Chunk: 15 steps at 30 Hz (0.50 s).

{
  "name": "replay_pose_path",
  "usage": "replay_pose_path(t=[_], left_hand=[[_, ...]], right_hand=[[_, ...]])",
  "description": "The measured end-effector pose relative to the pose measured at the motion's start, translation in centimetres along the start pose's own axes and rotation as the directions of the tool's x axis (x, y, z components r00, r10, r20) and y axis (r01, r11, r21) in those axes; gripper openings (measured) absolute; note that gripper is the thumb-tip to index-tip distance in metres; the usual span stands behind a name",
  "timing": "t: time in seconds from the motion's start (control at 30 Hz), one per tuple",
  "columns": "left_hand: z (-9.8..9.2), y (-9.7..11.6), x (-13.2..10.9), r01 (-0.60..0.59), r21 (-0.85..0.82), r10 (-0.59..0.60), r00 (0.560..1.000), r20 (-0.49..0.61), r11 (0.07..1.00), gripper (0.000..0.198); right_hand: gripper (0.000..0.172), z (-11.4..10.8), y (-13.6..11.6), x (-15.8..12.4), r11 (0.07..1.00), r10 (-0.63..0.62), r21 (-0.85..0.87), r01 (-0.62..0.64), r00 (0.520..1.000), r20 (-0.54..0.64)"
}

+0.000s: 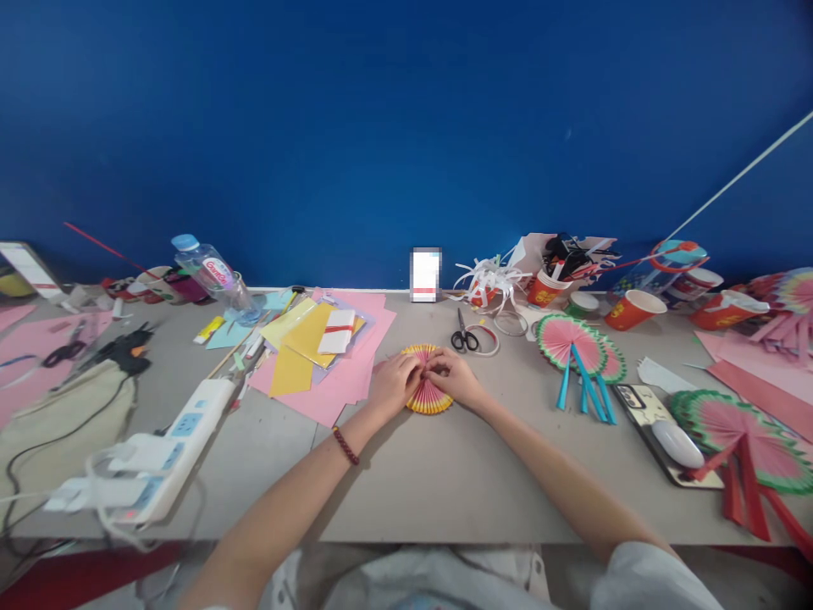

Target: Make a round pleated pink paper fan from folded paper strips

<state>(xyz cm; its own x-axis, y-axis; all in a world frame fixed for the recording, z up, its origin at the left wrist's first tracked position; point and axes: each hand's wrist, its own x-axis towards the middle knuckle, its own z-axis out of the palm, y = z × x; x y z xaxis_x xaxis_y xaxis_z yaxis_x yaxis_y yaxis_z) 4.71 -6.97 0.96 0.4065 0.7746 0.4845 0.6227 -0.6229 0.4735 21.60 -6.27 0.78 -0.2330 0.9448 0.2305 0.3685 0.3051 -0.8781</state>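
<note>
A round pleated paper fan (429, 402), pink with a yellow edge, lies on the grey table (406, 491) in front of me. My left hand (399, 379) rests on its left side, with the fingertips pinched close to the centre. From the right, my right hand (452, 378) reaches over the fan, its thumb and fingers pressed together at the centre. The fingertips of both hands nearly meet there and cover the middle. Whether a small piece is between them cannot be made out.
Black scissors (464, 339) and a tape roll (488, 341) lie behind my right hand. Coloured paper (330, 398), a power strip (184, 449) and a bottle (216, 275) are at left. Finished-looking fans (572, 343), a phone with a mouse (677, 444) and paper cups (635, 311) stand right.
</note>
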Motion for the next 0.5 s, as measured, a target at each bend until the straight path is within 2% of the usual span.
replay_pose_path(t=[0.1, 0.37, 0.5], left_hand=[[-0.03, -0.03, -0.02, -0.001, -0.004, 0.001, 1.000, -0.002, 1.000, 0.013], [0.19, -0.27, -0.02, -0.011, -0.020, 0.011, 1.000, -0.003, 1.000, 0.014], [0.04, -0.21, 0.03, 0.046, -0.075, -0.047, 0.999, -0.014, 0.996, 0.010]], right_hand=[[0.007, 0.02, 0.21, 0.05, 1.000, 0.019, 0.009, -0.019, 1.000, 0.000], [0.009, 0.42, -0.03, 0.00, 1.000, -0.031, -0.002, 0.031, 0.999, -0.023], [0.007, 0.35, -0.23, -0.07, 1.000, -0.012, -0.005, 0.012, 1.000, -0.021]])
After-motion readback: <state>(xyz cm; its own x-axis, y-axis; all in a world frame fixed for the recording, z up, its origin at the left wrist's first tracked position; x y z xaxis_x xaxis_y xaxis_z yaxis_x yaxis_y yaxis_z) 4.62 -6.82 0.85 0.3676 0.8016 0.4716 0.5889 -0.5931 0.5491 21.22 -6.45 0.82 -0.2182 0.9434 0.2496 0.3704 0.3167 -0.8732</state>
